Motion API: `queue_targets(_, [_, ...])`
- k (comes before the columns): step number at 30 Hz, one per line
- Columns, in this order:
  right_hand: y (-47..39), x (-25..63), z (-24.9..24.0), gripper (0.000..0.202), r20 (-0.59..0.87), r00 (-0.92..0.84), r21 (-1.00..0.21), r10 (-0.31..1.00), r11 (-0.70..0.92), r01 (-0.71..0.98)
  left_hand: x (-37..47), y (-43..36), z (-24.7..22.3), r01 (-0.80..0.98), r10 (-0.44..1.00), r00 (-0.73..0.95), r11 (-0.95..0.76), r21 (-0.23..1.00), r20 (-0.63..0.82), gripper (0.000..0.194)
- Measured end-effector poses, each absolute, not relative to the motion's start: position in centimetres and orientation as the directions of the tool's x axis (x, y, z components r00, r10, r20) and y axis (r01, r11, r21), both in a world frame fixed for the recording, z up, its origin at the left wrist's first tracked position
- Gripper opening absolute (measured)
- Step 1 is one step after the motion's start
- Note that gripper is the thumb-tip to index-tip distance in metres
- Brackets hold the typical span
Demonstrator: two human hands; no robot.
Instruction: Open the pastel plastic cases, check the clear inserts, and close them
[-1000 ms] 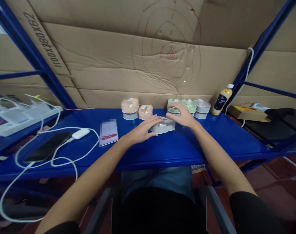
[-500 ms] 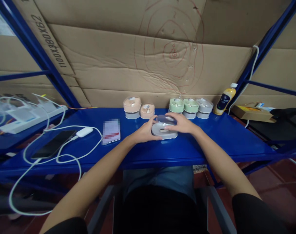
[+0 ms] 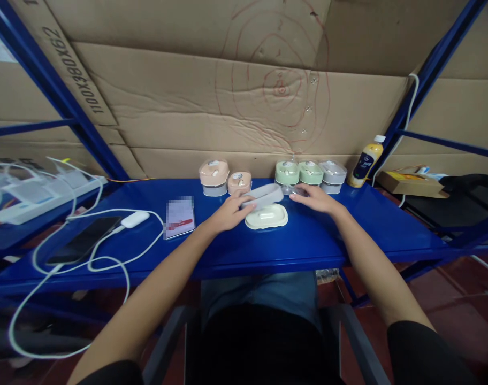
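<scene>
My left hand is closed on the near left end of a grey oval box shell, which is tilted and raised off the table. Below it, a cream-white oval tray with a raised middle lies on the blue table. My right hand is closed on a small clear plastic piece, just right of the grey shell; its exact shape is hard to make out.
Behind stand peach boxes, green boxes and a grey box with clear lids. A juice bottle is at the right. Leftward lie a phone, a dark phone and white cables.
The grey box has come apart: its shell is lifted in my left hand, exposing the white tray on the table. My right hand has moved right with the clear piece.
</scene>
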State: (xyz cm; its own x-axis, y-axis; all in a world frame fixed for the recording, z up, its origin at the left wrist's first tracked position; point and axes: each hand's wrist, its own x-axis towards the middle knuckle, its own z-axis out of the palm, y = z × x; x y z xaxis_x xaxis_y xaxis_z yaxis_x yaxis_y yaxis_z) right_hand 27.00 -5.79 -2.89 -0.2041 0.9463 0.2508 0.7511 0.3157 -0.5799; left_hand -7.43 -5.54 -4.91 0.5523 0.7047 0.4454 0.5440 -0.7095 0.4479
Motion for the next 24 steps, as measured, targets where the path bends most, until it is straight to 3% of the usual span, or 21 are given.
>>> queue_targets(4, [-5.7, 27.4, -2.8, 0.076, 0.201, -0.223, -0.553, 0.954, 0.298, 0.778, -8.5, -4.2, -5.1, 0.677, 0.793, 0.461, -0.604, 0.421, 0.398, 0.051])
queue_targets(8, [-5.6, 27.5, -2.7, 0.079, 0.175, -0.225, -0.534, 0.959, 0.284, 0.796, -8.6, -4.1, -5.3, 0.697, 0.801, 0.487, -0.596, 0.399, 0.347, 0.048])
queue_targets(15, [-6.0, 26.6, -2.5, 0.074, 0.394, -0.163, -0.554, 0.904, 0.375, 0.743, -6.9, -5.9, -5.1, 0.506, 0.667, 0.633, -0.741, 0.442, 0.393, 0.051])
queue_targets(20, [-6.1, 25.8, -2.9, 0.077, 0.436, -0.229, -0.535, 0.870, 0.455, 0.711, -6.4, -6.4, -5.6, 0.481, 0.676, 0.655, -0.718, 0.503, 0.339, 0.084])
queue_targets(24, [-6.7, 23.3, -3.4, 0.084, 0.448, -0.401, -0.431, 0.799, 0.586, 0.687, -6.1, -6.1, -6.5, 0.437, 0.754, 0.587, -0.602, 0.668, 0.295, 0.116])
